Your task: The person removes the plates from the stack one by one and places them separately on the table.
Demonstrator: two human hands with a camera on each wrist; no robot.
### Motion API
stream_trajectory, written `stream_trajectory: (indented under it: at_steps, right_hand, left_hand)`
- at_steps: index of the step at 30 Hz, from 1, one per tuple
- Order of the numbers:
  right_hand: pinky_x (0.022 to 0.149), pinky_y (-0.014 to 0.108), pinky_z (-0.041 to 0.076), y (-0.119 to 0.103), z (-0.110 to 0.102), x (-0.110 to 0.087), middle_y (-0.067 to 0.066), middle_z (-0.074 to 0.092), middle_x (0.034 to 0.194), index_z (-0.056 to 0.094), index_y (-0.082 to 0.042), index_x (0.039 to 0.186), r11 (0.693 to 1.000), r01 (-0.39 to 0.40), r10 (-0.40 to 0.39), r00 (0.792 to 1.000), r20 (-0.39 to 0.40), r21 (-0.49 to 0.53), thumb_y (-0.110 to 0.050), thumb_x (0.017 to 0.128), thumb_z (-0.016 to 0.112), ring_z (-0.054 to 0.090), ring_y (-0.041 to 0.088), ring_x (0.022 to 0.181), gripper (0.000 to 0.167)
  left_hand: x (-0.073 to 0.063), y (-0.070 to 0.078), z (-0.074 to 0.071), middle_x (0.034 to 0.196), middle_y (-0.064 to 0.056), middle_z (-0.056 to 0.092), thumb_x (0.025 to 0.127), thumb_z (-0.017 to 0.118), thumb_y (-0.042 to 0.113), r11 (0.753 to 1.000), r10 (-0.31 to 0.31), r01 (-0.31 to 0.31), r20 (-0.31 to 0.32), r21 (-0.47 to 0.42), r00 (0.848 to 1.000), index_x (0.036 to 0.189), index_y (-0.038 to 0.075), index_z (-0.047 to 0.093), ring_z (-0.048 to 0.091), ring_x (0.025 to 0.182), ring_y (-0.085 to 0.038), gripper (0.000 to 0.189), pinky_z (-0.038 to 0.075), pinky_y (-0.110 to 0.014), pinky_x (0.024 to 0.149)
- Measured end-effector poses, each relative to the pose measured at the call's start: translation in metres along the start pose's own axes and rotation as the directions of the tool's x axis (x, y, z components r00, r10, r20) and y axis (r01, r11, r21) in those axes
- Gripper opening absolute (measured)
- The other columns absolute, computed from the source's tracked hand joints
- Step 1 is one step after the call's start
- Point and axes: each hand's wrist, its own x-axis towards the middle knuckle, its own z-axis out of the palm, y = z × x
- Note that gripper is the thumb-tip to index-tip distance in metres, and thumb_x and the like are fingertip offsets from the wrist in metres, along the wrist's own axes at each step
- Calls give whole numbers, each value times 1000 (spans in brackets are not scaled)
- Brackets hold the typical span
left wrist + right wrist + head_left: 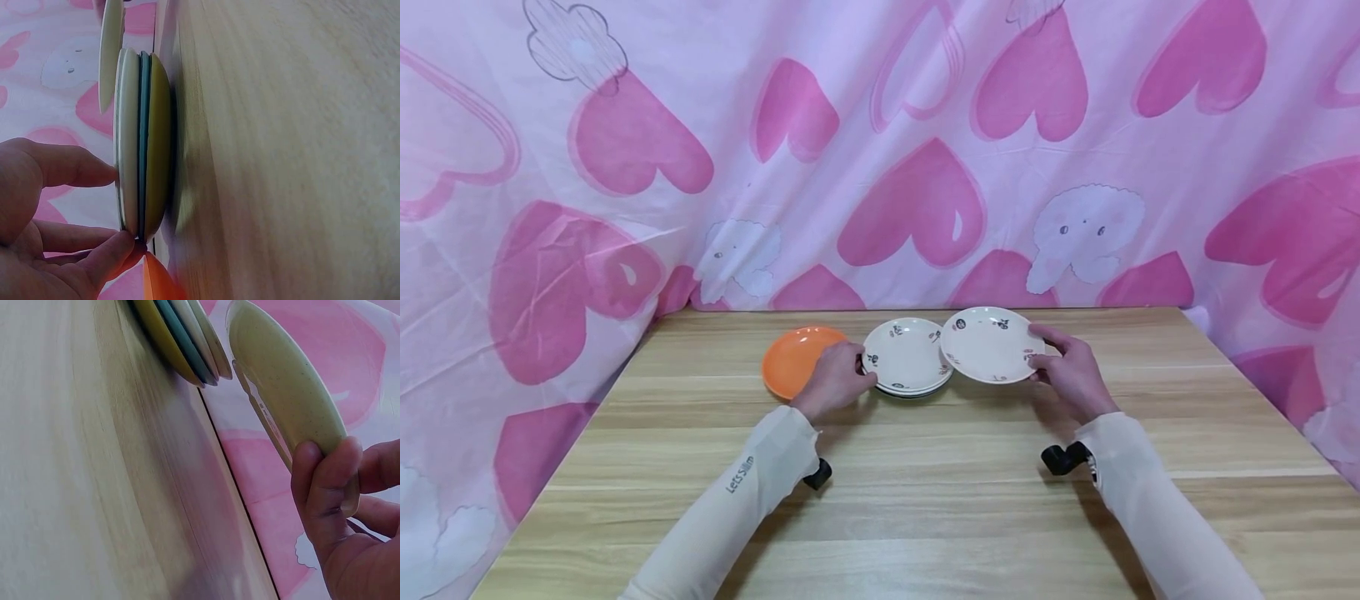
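Note:
My right hand (1072, 373) grips the right rim of a cream plate (987, 346) with small dark prints, thumb on one face and fingers beneath. This plate is raised and slightly tilted, its left edge overlapping the plate stack (906, 354) in the head view. At the left side of that stack, my left hand (837, 379) holds the rim between thumb and fingers. From the side, the left wrist view shows cream plates (128, 144) on top, a teal plate (144, 150) under them and a mustard plate (160, 137) at the bottom.
An orange plate (793, 362) lies left of the stack, partly behind my left hand. The wooden table (925, 517) ends at the back against a pink heart-patterned cloth (910, 200), which also hangs along both sides.

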Motion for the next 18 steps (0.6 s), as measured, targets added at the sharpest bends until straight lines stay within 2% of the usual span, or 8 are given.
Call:
stream_trajectory:
  at_steps: [6, 18]
  right_hand:
    - [67, 18, 56, 0, -1, 0, 22, 30, 162, 33, -7, 156, 1000, -14, 14, 1000, -8, 19, 3, 92, 52, 57, 1, 77, 68]
    - [67, 17, 54, 8, -4, 1, 23, 29, 162, 29, -4, 157, 1000, 13, -13, 1000, 7, 28, 5, 93, 51, 55, 0, 78, 68]
  left_hand:
    - [0, -1, -1, 74, -3, 55, 86, 70, 15, 1000, -2, 2, -1, 3, 1000, 84, 8, 61, 52, 73, -17, 11, 39, -24, 63]
    - [0, -1, 0, 75, -2, 56, 87, 70, 16, 1000, -3, 3, 4, 20, 1000, 85, 9, 61, 52, 74, -17, 12, 39, -24, 63]
